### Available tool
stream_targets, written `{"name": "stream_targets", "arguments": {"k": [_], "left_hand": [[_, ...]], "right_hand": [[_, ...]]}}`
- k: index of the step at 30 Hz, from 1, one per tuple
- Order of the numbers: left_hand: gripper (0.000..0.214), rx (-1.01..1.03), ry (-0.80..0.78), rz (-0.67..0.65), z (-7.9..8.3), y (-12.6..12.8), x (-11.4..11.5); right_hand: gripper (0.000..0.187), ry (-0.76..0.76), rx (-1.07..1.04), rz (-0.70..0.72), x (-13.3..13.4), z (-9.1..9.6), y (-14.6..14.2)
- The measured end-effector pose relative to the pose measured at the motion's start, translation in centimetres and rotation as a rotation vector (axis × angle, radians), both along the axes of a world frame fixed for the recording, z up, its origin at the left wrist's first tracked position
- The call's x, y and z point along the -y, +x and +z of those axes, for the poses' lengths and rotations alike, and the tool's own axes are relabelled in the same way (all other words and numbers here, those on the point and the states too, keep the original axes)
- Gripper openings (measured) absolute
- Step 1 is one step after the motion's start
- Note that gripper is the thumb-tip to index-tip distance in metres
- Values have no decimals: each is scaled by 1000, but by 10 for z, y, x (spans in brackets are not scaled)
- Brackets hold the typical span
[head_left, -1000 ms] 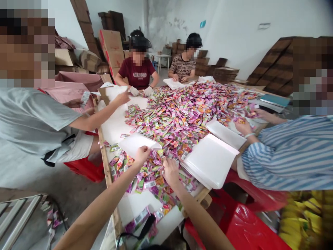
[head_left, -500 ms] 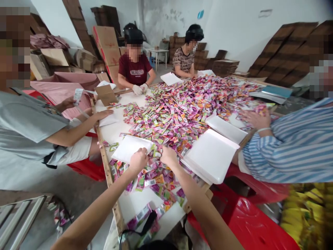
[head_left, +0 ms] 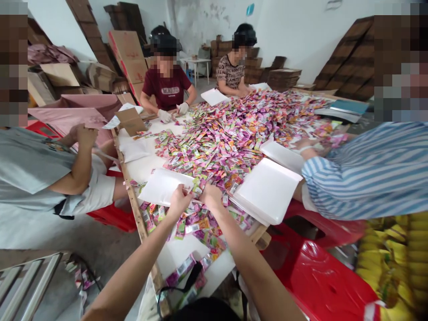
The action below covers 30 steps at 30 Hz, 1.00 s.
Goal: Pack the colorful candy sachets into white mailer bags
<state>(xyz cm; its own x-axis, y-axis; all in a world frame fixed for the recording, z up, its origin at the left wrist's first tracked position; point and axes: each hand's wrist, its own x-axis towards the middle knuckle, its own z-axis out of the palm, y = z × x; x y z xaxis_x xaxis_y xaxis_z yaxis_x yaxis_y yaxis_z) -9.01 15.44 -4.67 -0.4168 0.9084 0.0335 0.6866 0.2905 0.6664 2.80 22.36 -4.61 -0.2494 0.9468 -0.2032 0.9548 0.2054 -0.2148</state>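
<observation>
My left hand (head_left: 180,199) is closed at the right end of a white envelope-like bag (head_left: 163,186), with thumb and fingers pinched together. What they pinch is too small to make out. Close beside it, my right hand (head_left: 211,197) curls round small printed sachets (head_left: 198,186) in green and pink, its fingertips partly hidden. The bag lies flat on the sachets, its opening end towards my hands. A large heap of sachets (head_left: 230,142) spreads beyond both hands, and more lie beneath my wrists.
A stack of white bags (head_left: 267,189) lies right of my hands, over the wooden table edge (head_left: 133,209)'s opposite side. Co-workers sit left, right and across. A filled white bag (head_left: 133,149) and a cardboard box (head_left: 131,121) stand left. A red stool (head_left: 321,281) is at lower right.
My hands stay close together by the bag, with small finger movements. The left co-worker's hand has lifted off the white bag. The right co-worker's hand has shifted left; the view has tilted slightly.
</observation>
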Motion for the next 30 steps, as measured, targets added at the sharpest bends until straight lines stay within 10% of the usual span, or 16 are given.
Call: {"name": "stream_targets", "arguments": {"k": [11, 20, 30], "left_hand": [[33, -174, 131, 51, -14, 6, -8], [29, -549, -79, -272, 25, 7, -4], [26, -633, -234, -139, 33, 19, 16]], "right_hand": [[30, 467, -6, 205, 64, -32, 1], [38, 48, -10, 240, 13, 2, -7], [26, -165, -8, 191, -9, 7, -27]]}}
